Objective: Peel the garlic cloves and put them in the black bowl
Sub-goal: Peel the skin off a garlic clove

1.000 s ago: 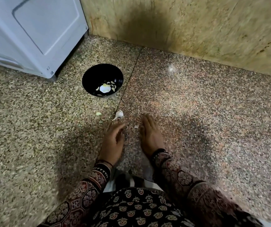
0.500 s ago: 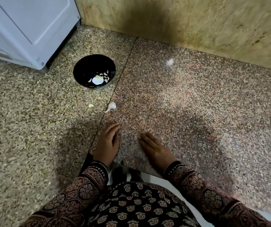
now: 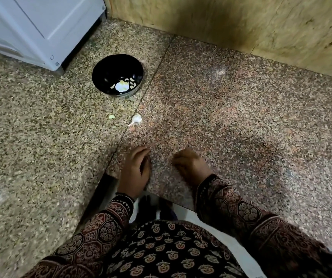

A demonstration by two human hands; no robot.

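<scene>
- Speckled granite countertop [image 3: 221, 127] is filling most of the view. A straight seam is running across it from the back wall toward the person.
- Yellowish stone wall [image 3: 241, 23] is closing off the back, and a dark stain is showing on it above the seam.
- White appliance [image 3: 41, 23] is standing on the countertop at the far left corner.
- Black bowl [image 3: 103, 65] is sitting upright just beside the appliance's near corner, left of the seam.
- Peeled garlic cloves [image 3: 131, 80] are lying in the bottom of the bowl toward its near right side. They are clustering around a larger white piece [image 3: 122, 86] that is too blurred to identify.
- Unpeeled garlic [image 3: 136, 118] with a thin stalk is lying on the seam, between the bowl and the hands and apart from both.
- Small pale-green scrap [image 3: 112, 116] is lying just to the garlic's left — not touching it.
- Left hand [image 3: 135, 169] is resting near the counter's front edge with its fingers loosely curled and nothing showing in its grasp.
- Right hand [image 3: 191, 165] is resting beside it, well short of the garlic, with its fingers tucked under — I cannot tell whether it is gripping anything.
- Patterned sleeves [image 3: 109, 221] are covering both forearms.
</scene>
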